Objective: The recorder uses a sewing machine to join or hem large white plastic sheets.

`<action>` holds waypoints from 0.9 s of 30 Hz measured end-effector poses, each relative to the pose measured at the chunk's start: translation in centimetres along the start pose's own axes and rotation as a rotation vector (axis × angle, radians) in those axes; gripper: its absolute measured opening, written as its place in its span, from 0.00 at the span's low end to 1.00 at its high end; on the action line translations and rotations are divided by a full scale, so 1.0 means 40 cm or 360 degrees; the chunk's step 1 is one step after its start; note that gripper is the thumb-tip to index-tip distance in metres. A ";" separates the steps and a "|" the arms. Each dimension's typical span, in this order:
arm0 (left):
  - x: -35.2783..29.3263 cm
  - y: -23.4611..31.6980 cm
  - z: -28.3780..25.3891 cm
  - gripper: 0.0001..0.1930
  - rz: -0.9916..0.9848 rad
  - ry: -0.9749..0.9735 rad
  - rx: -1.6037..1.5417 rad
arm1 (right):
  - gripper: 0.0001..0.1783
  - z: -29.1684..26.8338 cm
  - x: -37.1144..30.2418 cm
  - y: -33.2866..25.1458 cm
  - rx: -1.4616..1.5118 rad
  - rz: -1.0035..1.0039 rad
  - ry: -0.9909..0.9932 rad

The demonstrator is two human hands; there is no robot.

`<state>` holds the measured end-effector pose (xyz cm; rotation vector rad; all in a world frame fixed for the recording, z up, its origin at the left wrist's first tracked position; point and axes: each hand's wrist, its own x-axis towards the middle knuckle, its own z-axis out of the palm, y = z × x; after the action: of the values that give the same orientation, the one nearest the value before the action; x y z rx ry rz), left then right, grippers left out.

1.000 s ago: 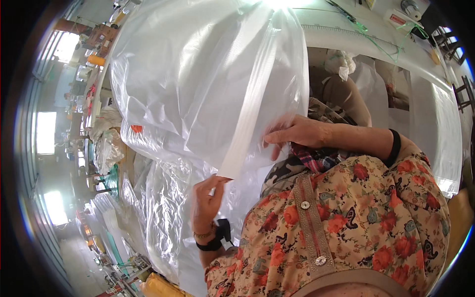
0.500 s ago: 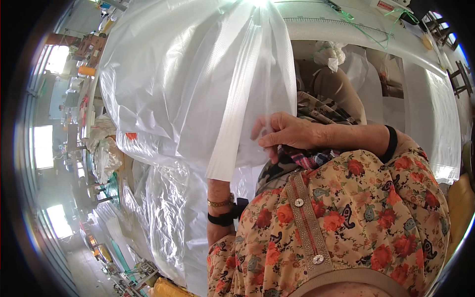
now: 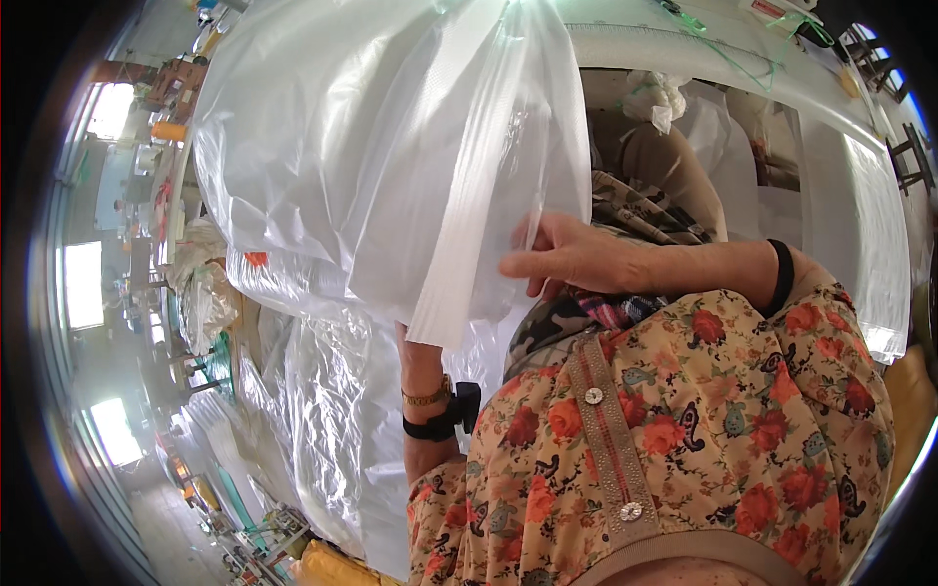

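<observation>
A large translucent plastic sheet [image 3: 303,146] hangs gathered in front of me, drawn together at the top. Down its middle runs a narrow white pleated strip [image 3: 451,234] with a cut lower end. My right hand [image 3: 557,252] is at the sheet's lower right part, thumb pointing left and fingers curled, some of them seen hazily through the film; a fold of film lies between them. My left forearm [image 3: 422,366], with a gold watch and black band, goes up behind the strip's lower end. The sheet hides my left hand and its fingers.
Clear crinkled film [image 3: 337,420] hangs down at the left. Beyond the sheet is a pale worktable edge [image 3: 664,49] with a measuring scale and green string [image 3: 733,63]. A knotted white plastic bundle [image 3: 657,98] sits below it. More white film [image 3: 865,234] drapes at right.
My right hand has turned and shifted slightly, with its thumb now stretched left over the film. The left forearm has moved a little up and left. The sheet's folds have shifted slightly.
</observation>
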<state>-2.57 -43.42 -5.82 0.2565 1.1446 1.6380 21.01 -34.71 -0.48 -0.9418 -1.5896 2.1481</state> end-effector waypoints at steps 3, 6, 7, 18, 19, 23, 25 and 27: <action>-0.051 0.057 -0.025 0.15 0.0948 -0.0550 0.2122 | 0.21 0.008 0.017 0.038 -0.0029 -0.0014 -0.0283; -0.165 0.207 0.064 0.08 0.0678 -0.0744 0.2434 | 0.15 -0.012 0.017 0.048 -0.0124 -0.0129 -0.0235; -0.213 0.230 0.091 0.13 0.0657 -0.0670 0.2102 | 0.15 -0.006 0.016 0.052 -0.0119 -0.0131 -0.0251; -0.160 0.155 0.217 0.08 0.1017 -0.0704 0.1843 | 0.11 0.062 -0.075 -0.026 -0.0743 -0.0605 -0.0152; -0.163 0.151 0.220 0.08 0.1022 -0.0698 0.1840 | 0.11 0.072 -0.084 -0.031 -0.0749 -0.0606 -0.0157; -0.165 0.117 0.211 0.03 0.0511 -0.0825 0.1615 | 0.11 0.108 -0.111 -0.039 -0.1088 -0.0900 -0.0107; -0.151 0.103 0.181 0.04 0.0445 -0.0806 0.1616 | 0.11 0.120 -0.110 -0.040 -0.1252 -0.0983 -0.0161; -0.156 0.097 0.175 0.06 0.0376 -0.0853 0.1489 | 0.11 0.125 -0.105 -0.037 -0.1472 -0.0920 -0.0414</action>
<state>2.13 -44.69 3.08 1.3777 1.3991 0.9992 20.59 -40.37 3.10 -0.2949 -2.6463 1.1369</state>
